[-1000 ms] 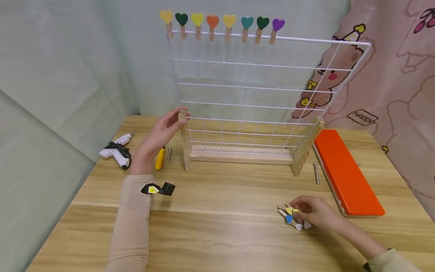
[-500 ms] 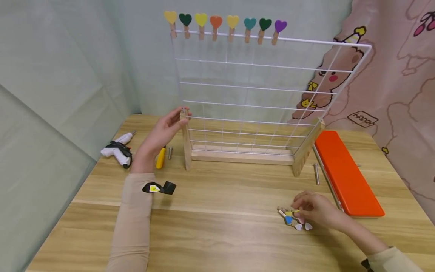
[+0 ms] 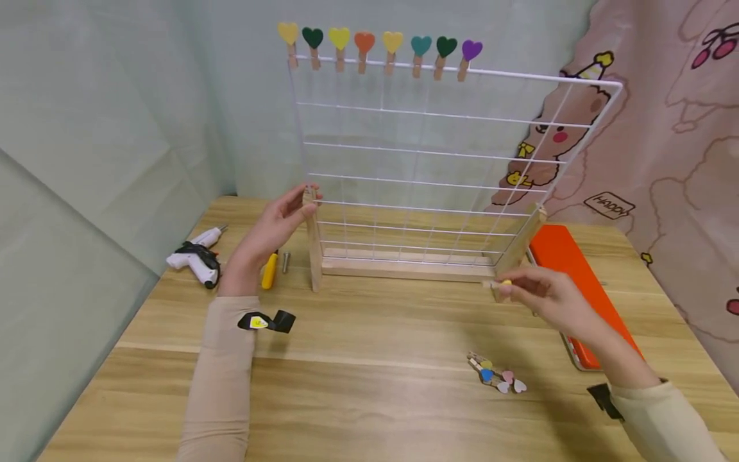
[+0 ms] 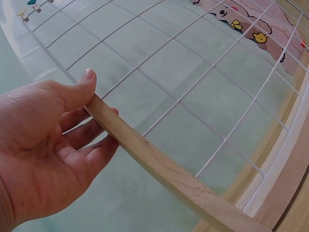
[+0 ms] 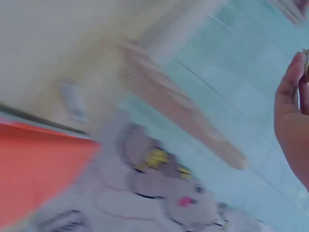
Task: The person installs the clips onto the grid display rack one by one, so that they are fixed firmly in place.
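Observation:
My left hand [image 3: 268, 232] grips the left wooden upright [image 3: 314, 247] of a white wire grid rack [image 3: 416, 152]; in the left wrist view the thumb lies on the upright's near side with fingers behind it. Between thumb and fingers, my right hand [image 3: 551, 298] pinches a small wooden clothespin [image 3: 492, 284] with a yellow heart, in the air before the rack's right foot. Several heart clothespins [image 3: 364, 48] are clipped in a row along the rack's top wire, from the left end to past the middle. A small pile of heart clothespins [image 3: 487, 374] lies on the table below my right hand.
An orange case [image 3: 557, 247] lies at the right, partly behind my right hand and forearm. At the left are a white glue gun [image 3: 196, 260], a yellow-handled tool [image 3: 269, 271] and a metal bolt [image 3: 285, 262]. Curtains hang behind the wooden table [image 3: 358, 385].
My right hand has lifted a yellow heart clothespin from the pile and moved up and away toward the rack. The left hand keeps its hold on the upright.

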A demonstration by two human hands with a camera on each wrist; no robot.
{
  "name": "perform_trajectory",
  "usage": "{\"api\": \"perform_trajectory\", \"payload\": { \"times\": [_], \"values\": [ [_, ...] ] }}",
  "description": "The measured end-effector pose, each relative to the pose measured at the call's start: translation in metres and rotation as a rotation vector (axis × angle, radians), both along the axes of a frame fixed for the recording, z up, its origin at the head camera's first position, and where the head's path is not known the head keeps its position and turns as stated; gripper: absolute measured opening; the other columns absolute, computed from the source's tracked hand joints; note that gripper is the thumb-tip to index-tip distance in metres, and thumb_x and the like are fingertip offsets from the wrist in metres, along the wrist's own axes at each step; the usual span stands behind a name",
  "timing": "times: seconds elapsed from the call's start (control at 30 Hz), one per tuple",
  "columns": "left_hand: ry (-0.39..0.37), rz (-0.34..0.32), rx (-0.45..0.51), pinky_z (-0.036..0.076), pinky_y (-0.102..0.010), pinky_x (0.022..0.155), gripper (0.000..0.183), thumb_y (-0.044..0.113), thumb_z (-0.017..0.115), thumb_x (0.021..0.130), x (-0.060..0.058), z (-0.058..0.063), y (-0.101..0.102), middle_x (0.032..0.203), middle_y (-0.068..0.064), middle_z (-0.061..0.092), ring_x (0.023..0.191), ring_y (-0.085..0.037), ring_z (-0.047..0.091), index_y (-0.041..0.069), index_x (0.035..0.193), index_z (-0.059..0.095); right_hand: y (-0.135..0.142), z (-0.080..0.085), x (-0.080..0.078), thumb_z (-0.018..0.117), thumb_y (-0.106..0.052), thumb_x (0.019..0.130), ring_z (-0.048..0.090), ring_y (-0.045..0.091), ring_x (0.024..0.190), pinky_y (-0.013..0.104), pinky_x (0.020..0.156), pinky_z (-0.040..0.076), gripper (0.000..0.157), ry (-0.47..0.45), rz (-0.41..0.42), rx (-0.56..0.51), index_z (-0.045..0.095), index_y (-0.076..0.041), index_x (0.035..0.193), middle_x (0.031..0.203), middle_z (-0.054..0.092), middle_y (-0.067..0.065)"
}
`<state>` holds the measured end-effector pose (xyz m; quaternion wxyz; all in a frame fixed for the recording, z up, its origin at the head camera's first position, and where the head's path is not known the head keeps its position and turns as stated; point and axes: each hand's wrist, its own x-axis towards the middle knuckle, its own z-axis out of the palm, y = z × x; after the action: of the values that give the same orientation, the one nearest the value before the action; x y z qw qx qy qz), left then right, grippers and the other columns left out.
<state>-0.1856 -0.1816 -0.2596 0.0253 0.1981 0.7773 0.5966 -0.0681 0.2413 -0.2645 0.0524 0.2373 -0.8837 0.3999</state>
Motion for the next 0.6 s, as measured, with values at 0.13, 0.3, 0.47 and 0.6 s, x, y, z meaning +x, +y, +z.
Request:
{"api": "perform_trajectory", "payload": {
  "times": [0.13,0.3,0.47,0.6],
  "values": [
    [-0.001,0.003,-0.005,0.024,-0.038,0.102,0.051,0.031,0.047,0.089,0.004,0.002,0.000,0.135,-0.008,0.037,0.126,-0.017,0.029,0.015,0.135,0.031,-0.025,0.053,-0.020,0.055,0.011,0.078,0.046,0.007,0.057,0.018,0.045,0.035,0.020,0.147,0.053,-0.172,0.061,0.006,0.096,0.081,0.058,0.006],
    [-0.010,0.022,-0.027,0.024,-0.039,0.102,0.056,0.033,0.047,0.089,0.004,0.000,-0.002,0.138,-0.008,0.032,0.128,-0.017,0.026,0.013,0.137,0.026,-0.044,0.120,-0.044,0.055,0.016,0.075,0.046,0.015,0.059,0.015,0.049,0.039,0.019,0.237,0.162,-0.481,0.059,0.014,0.093,0.085,0.059,0.012],
    [-0.009,0.019,-0.021,0.024,-0.039,0.102,0.057,0.034,0.047,0.088,0.003,0.000,-0.001,0.138,-0.007,0.032,0.128,-0.017,0.025,0.014,0.137,0.026,-0.053,0.178,-0.066,0.059,0.009,0.075,0.049,0.017,0.062,0.014,0.055,0.042,0.016,0.327,0.143,-0.569,0.059,0.015,0.091,0.081,0.057,0.014],
    [-0.017,0.022,-0.036,0.023,-0.039,0.103,0.060,0.035,0.047,0.088,0.002,0.001,0.000,0.140,-0.006,0.027,0.129,-0.017,0.022,0.013,0.138,0.023,-0.056,0.211,-0.079,0.061,-0.002,0.077,0.051,0.018,0.073,0.016,0.069,0.044,0.020,0.387,0.045,-0.524,0.062,0.008,0.094,0.088,0.057,0.015]
  ]
}}
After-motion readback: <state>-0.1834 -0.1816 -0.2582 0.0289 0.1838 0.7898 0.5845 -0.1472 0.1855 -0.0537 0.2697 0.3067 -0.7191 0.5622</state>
